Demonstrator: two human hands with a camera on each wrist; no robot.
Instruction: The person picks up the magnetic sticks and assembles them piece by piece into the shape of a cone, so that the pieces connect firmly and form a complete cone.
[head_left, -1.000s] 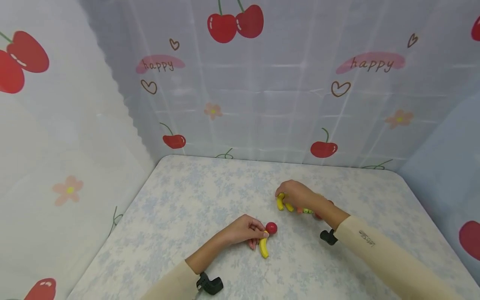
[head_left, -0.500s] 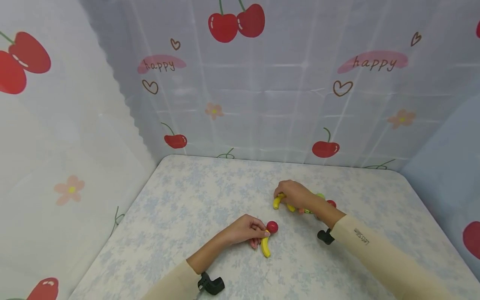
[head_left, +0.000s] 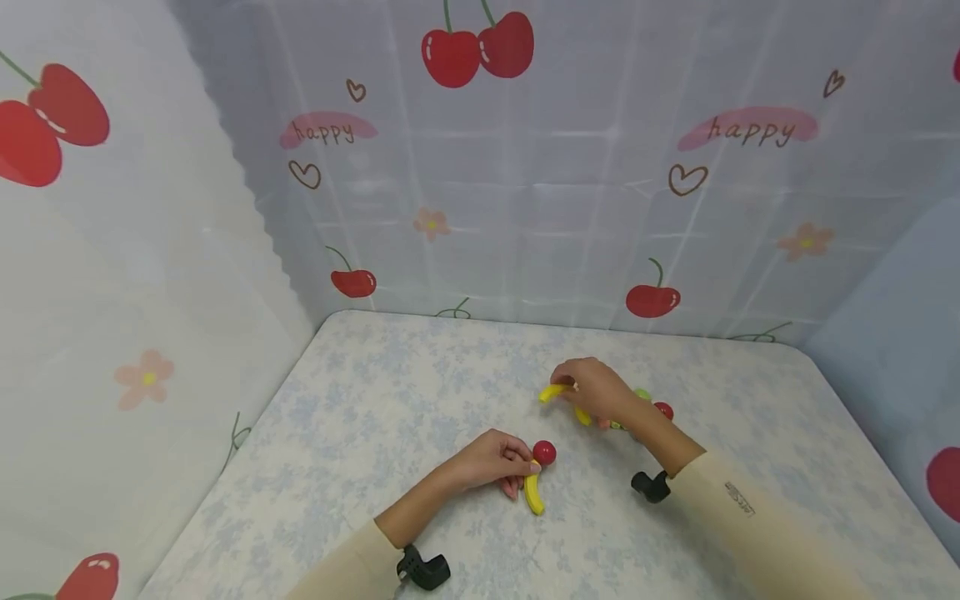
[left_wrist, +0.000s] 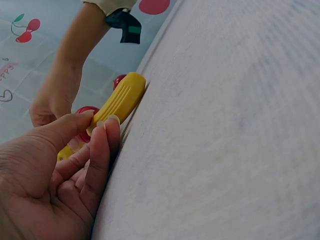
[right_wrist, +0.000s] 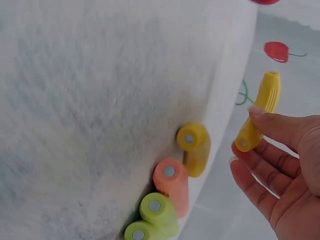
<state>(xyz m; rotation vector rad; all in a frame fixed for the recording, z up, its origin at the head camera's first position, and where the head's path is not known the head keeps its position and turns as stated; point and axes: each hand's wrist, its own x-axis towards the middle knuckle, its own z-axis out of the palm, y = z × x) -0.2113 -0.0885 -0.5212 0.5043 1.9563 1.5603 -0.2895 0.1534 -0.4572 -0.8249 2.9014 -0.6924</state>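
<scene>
Near the middle of the table, my left hand (head_left: 491, 460) pinches a yellow curved magnetic stick (head_left: 533, 494) by one end, between thumb and fingers. Ridges run along this stick (left_wrist: 122, 100) in the left wrist view. A shiny red ball (head_left: 544, 452) sits right at the pinched end. Farther back and to the right, my right hand (head_left: 596, 390) holds a second yellow curved stick (head_left: 552, 392) between thumb and fingertips. The right wrist view shows a round disc in the end of this stick (right_wrist: 255, 120). Another yellow stick (right_wrist: 192, 142) stands below that hand.
Beside the right hand are an orange stick (right_wrist: 172, 185) and green sticks (right_wrist: 157, 210) with silver discs in their ends. Another red ball (head_left: 663, 410) and a green piece (head_left: 642, 393) show behind the right wrist. A cherry-print curtain (head_left: 510, 208) borders the table's (head_left: 390, 375) back edge.
The yellow stick in my right hand has swung from nearly upright in the head view to almost level, its free end pointing left. My left hand keeps its pinch, nearly still.
</scene>
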